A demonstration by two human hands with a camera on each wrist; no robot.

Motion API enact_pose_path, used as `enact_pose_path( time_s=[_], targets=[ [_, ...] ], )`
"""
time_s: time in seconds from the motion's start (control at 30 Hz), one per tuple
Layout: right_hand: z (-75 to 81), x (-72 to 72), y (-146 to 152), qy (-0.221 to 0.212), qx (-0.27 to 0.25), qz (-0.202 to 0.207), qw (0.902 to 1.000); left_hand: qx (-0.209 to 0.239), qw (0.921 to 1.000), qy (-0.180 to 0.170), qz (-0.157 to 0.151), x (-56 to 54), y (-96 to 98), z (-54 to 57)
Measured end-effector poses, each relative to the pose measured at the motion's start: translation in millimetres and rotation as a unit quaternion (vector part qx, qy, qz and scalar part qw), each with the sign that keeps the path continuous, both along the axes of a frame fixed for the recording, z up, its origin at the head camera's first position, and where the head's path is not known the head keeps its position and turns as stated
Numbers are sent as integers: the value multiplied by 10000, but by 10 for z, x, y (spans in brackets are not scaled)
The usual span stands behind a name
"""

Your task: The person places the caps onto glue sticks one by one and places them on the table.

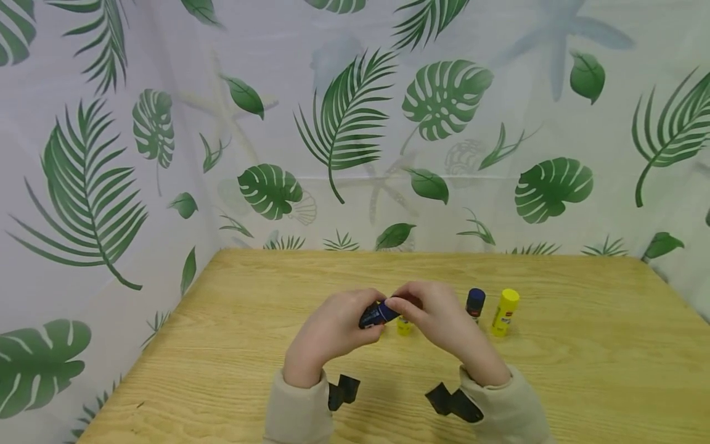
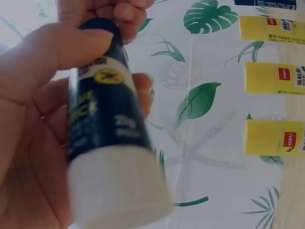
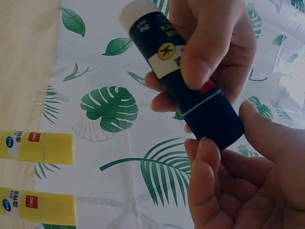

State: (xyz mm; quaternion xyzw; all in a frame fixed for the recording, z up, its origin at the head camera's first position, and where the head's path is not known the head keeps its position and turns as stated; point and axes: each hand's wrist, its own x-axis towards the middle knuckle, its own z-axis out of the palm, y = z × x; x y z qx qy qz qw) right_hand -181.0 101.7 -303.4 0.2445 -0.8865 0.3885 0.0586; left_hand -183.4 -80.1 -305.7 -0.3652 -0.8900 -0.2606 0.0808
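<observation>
My left hand (image 1: 338,324) grips a dark blue glue stick (image 1: 373,316) round its body. In the left wrist view the white base of the glue stick (image 2: 119,188) points toward the camera, and the left thumb lies along its upper part. My right hand (image 1: 440,317) is at the other end. The right wrist view shows its thumb and fingertips pinching the blue cap (image 3: 214,121), which sits on the stick. The glue stick is held tilted above the table. Part of it is hidden by the fingers in the head view.
Behind the hands on the wooden table (image 1: 582,345) stand a yellow glue stick (image 1: 505,313) and another dark blue glue stick (image 1: 475,301). Another yellow glue stick (image 1: 405,325) is partly hidden between the hands. A leaf-patterned cloth (image 1: 355,123) hangs behind the table.
</observation>
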Motion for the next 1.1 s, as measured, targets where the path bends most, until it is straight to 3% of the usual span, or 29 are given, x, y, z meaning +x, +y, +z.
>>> enact_pose_path(
  time_s=[0.13, 0.27, 0.43, 0.63, 0.83, 1.1],
  targets=[
    [-4, -10, 13, -58, 86, 147, 9998, 253, 9953, -928, 104, -113, -70, -85],
    [14, -1, 39, -98, 186, 90, 9997, 769, 9840, -1548, 431, -314, -216, -289],
    [10, 3, 44, -44, 244, 116, 9996, 980, 9788, -1569, 878, -481, -369, -522],
    [5, -3, 44, 48, 356, 187, 9992, 861, 9751, -1627, 1233, -557, -411, -673],
    [10, -11, 31, 88, 446, 253, 9986, 883, 9742, -1554, 1380, -590, -404, -754],
    [-8, -16, 17, 75, 500, 295, 9983, 901, 9738, -1607, 1332, -607, -415, -805]
  ],
)
